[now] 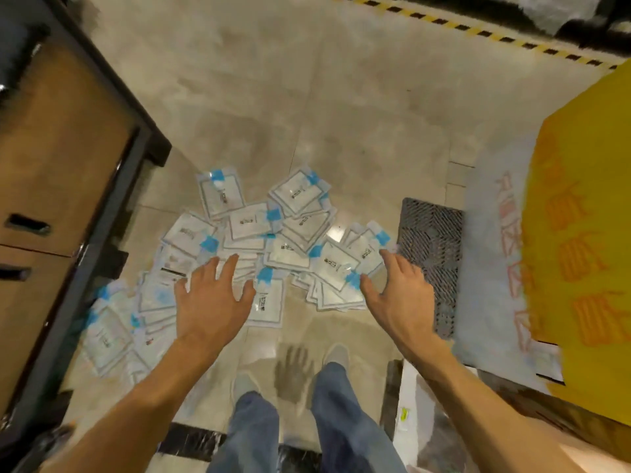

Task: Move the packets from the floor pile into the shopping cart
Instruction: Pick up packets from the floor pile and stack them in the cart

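Observation:
A loose pile of white packets with blue corners lies spread over the beige tiled floor in front of my feet. My left hand hovers over the pile's near left part, fingers spread and straight, holding nothing. My right hand is stretched out over the pile's right edge, fingers extended, thumb near a packet's blue corner, holding nothing. No shopping cart can be made out with certainty; a grey mesh surface shows at the right.
A dark-framed shelf with brown cardboard boxes stands at the left. A yellow sheet with orange print over a white printed cover fills the right. Black-and-yellow tape crosses the floor at the back. My shoes stand just behind the pile.

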